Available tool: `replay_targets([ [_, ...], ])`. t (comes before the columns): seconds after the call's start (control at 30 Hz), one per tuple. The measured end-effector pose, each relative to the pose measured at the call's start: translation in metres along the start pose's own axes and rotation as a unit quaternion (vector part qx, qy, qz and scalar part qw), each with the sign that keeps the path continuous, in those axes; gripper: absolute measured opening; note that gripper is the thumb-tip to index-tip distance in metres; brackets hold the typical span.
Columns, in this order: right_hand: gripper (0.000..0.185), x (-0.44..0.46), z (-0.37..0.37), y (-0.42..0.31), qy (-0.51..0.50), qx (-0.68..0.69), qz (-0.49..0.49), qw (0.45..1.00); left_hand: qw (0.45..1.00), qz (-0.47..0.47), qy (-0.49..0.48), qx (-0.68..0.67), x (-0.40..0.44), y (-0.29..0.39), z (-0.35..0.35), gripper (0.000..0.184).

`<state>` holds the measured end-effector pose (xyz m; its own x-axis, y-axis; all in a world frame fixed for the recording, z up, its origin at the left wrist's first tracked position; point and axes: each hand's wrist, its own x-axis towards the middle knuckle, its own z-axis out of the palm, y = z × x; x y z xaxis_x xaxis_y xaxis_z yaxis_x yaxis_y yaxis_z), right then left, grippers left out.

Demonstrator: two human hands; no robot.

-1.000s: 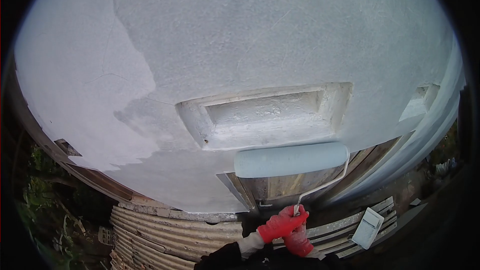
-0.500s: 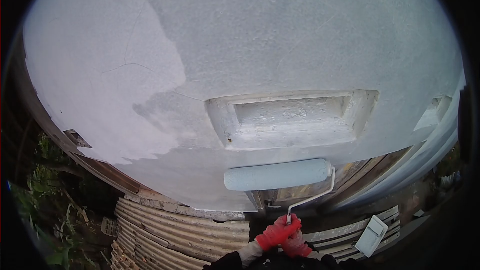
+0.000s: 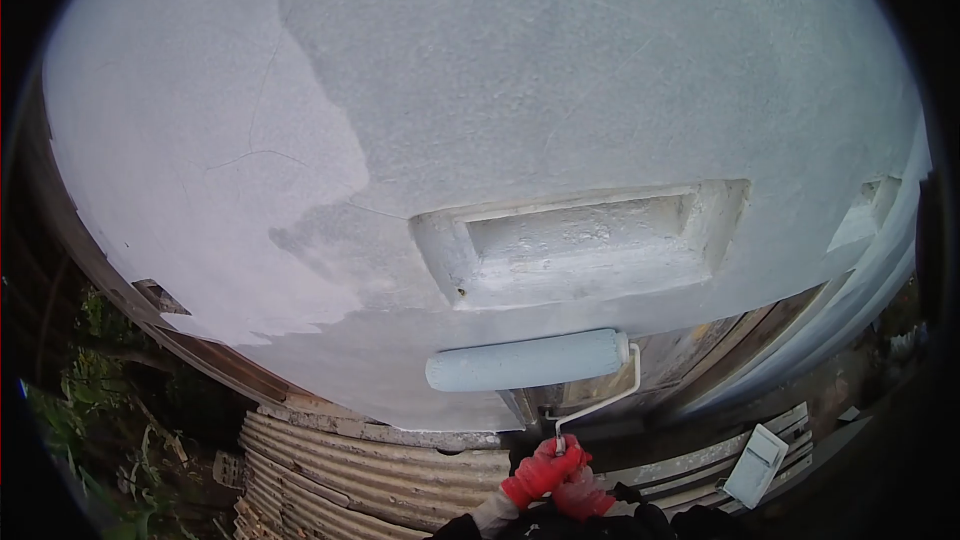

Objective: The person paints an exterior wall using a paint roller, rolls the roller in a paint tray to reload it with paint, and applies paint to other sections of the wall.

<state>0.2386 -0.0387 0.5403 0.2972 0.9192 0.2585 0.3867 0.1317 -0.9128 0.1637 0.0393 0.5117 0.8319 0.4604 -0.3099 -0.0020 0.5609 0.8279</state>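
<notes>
A paint roller (image 3: 525,360) with a long pale blue sleeve and a bent white metal frame spans the lower middle of the view, in front of the wall below the recess. My left hand (image 3: 543,470), in a red and white work glove, is closed around its handle close to the wire frame. Just below and to the right, my right hand (image 3: 582,496) in a matching glove is also closed on the handle, most of which the gloves hide. Light grey and whiter areas meet in a ragged edge on the wall (image 3: 480,90).
The wall has a white rectangular recess (image 3: 585,235) and a smaller one (image 3: 865,212) at right. Corrugated sheets (image 3: 370,485) lie below left, plants (image 3: 95,390) beyond them. A white paint tray (image 3: 756,467) rests on a slatted bench (image 3: 690,467) below right. Wooden boards (image 3: 690,360) show behind the roller.
The roller and both hands have shifted a little to the left and slightly down in the view. Both hands keep their hold on the handle. The camera view has tilted slightly.
</notes>
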Motion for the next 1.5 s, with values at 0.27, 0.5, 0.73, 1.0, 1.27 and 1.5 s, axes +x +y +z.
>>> replay_targets([
  [0.27, 0.039, 0.058, -0.017, -0.030, 0.046, 0.024, -0.118, 0.992, 0.956, 0.251, -0.086, 0.124, 0.048, 0.047, -0.058, 0.012],
  [0.5, 0.041, 0.037, -0.087, -0.035, 0.175, 0.011, -0.157, 0.972, 0.980, 0.184, -0.019, 0.076, 0.006, 0.102, 0.100, 0.017],
  [0.73, 0.036, -0.046, -0.133, -0.026, 0.423, -0.175, 0.172, 0.873, 0.885, 0.163, -0.085, 0.427, 0.026, 0.060, 0.208, 0.023],
  [1.0, 0.036, -0.112, -0.211, 0.043, 0.369, -0.065, 0.363, 0.853, 0.980, -0.006, -0.156, 0.126, 0.086, -0.003, 0.286, 0.015],
  [1.27, 0.041, -0.137, -0.267, 0.115, 0.339, -0.013, 0.181, 0.923, 0.957, 0.036, -0.137, 0.253, 0.116, -0.026, 0.325, 0.018],
  [1.5, 0.042, -0.142, -0.315, 0.083, 0.325, 0.041, 0.172, 0.929, 0.926, 0.136, -0.087, 0.340, 0.111, -0.024, 0.377, 0.023],
])
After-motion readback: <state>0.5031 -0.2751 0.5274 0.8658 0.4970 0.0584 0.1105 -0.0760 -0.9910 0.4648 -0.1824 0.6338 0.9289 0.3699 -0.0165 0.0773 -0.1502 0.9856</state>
